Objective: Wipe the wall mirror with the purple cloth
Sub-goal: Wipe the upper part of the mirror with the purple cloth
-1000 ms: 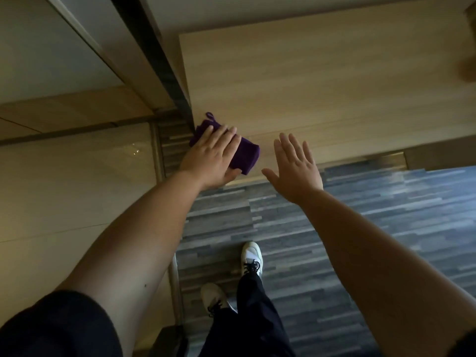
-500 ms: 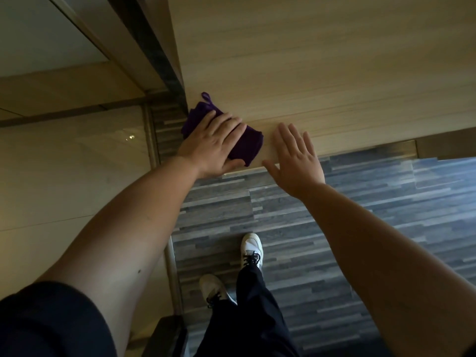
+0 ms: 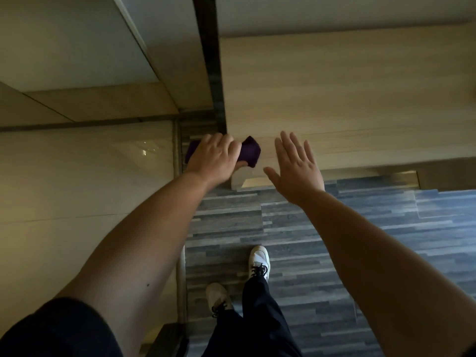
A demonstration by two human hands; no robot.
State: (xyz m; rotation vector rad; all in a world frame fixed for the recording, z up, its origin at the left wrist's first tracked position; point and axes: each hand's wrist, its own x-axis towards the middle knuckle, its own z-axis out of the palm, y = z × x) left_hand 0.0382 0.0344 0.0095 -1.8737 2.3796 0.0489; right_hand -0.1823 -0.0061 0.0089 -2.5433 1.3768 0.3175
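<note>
My left hand is curled over the purple cloth, gripping it against the lower left corner of a light wooden wall panel. The cloth shows on both sides of the hand; its left end sticks out past the panel's edge. My right hand is flat with fingers spread and empty, just right of the cloth and in front of the panel's bottom. I cannot tell which surface is the mirror.
A dark vertical strip runs along the panel's left edge. Glossy beige tile lies to the left, grey striped flooring below. My white shoes and dark trousers stand close to the wall. A dark object is at the bottom.
My left hand went from flat on the cloth to curled around it and slid left to the panel's corner. My right hand stayed open beside it.
</note>
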